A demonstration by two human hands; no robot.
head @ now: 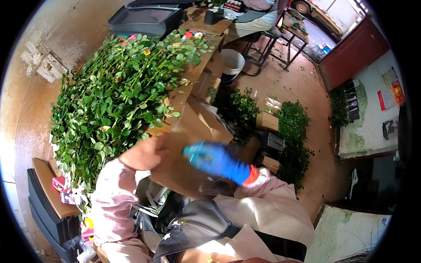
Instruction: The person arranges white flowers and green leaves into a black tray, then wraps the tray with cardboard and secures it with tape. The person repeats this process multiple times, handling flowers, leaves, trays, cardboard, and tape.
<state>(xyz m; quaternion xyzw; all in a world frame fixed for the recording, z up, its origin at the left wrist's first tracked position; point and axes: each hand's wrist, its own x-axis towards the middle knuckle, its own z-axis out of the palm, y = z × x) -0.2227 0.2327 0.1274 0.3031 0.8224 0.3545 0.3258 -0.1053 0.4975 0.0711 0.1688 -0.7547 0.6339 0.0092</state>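
Observation:
My left hand, bare and blurred, hovers by the edge of the wooden table, its fingers pointing towards the right; nothing shows in it. To its right my right hand wears a blue and teal glove with a red cuff. It is blurred too, and whether it holds anything cannot be told. Beneath both hands lies a sheet of brown corrugated cardboard. A large heap of leafy green rose stems covers the table beyond and beside my left hand, with a few red, pink and white blooms at its far end.
Leafy bundles and small cardboard pieces stand on the floor at right. A white bucket is beside the table. Black stacked sheets lean at lower left. Another person sits at the far end, near a metal stool.

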